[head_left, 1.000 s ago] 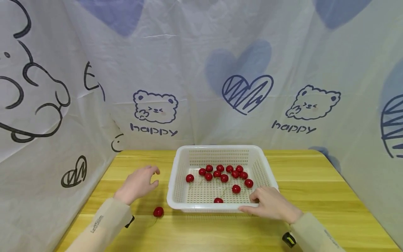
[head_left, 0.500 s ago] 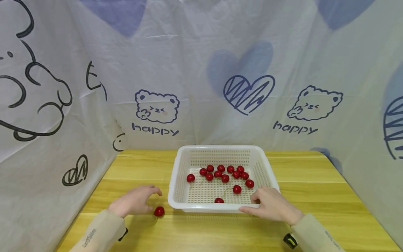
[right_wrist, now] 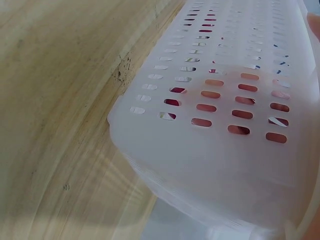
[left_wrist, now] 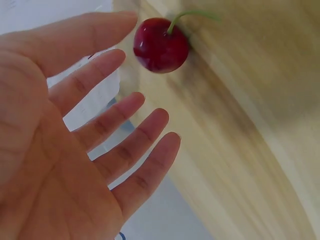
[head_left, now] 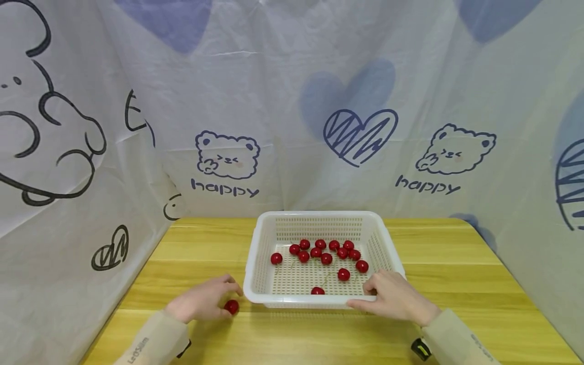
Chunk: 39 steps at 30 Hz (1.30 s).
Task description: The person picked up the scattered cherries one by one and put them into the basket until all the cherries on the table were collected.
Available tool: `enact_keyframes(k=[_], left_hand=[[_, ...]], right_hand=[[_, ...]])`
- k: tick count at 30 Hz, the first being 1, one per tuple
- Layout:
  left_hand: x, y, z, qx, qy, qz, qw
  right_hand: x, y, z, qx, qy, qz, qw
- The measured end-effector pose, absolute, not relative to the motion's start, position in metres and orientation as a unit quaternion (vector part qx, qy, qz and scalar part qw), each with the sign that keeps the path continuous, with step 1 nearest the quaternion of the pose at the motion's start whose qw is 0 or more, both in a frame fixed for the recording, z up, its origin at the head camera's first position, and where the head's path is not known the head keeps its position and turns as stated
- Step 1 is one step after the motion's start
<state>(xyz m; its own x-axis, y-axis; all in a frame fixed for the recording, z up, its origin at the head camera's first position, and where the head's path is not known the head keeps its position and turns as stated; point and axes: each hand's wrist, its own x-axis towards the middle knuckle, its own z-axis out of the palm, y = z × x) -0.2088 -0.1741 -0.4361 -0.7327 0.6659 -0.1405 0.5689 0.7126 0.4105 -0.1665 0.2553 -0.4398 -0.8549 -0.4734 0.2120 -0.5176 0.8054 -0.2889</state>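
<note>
A single red cherry (head_left: 231, 306) with a green stem lies on the table left of the white plastic basket (head_left: 319, 299). My left hand (head_left: 207, 300) is spread around it; in the left wrist view the cherry (left_wrist: 161, 46) sits just beyond the thumb and index fingertips, with a small gap. On the right, my right hand (head_left: 392, 296) grips the basket's front rim, thumb outside and fingers curled inside. Several cherries (head_left: 326, 258) lie on the basket floor, mostly toward the back. In the right wrist view the slotted basket wall (right_wrist: 200, 150) fills the middle, with fingers showing through its slots.
The wooden table (head_left: 456, 284) extends on both sides of the basket and in front of it. Behind and at the sides hangs a pale cloth (head_left: 292, 152) printed with hearts and bears.
My left hand has come down and toward the front, from above and behind the loose cherry to right beside it. My right hand stays on the basket rim, and the basket has not moved.
</note>
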Motion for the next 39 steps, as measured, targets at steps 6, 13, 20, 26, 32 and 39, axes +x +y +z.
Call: enact_keyframes(k=[6, 13, 20, 26, 32, 39], left_hand=[[-0.209, -0.175, -0.443, 0.373, 0.908, 0.150, 0.119], [-0.208, -0.174, -0.443, 0.389, 0.903, 0.138, 0.120], [-0.207, -0.177, -0.446, 0.385, 0.900, 0.146, 0.141], [-0.207, -0.183, -0.447, 0.380, 0.905, 0.147, 0.124], [-0.206, -0.184, -0.447, 0.366, 0.909, 0.150, 0.134], [-0.206, -0.183, -0.449, 0.347, 0.914, 0.153, 0.147]], right_hand=[[-0.167, 0.256, -0.440, 0.264, -0.947, 0.171, 0.066], [-0.167, 0.256, -0.440, 0.264, -0.947, 0.166, 0.079], [-0.165, 0.255, -0.437, 0.265, -0.947, 0.170, 0.070], [-0.165, 0.255, -0.438, 0.263, -0.947, 0.168, 0.071], [-0.165, 0.256, -0.438, 0.261, -0.949, 0.164, 0.072], [-0.166, 0.255, -0.438, 0.260, -0.949, 0.165, 0.067]])
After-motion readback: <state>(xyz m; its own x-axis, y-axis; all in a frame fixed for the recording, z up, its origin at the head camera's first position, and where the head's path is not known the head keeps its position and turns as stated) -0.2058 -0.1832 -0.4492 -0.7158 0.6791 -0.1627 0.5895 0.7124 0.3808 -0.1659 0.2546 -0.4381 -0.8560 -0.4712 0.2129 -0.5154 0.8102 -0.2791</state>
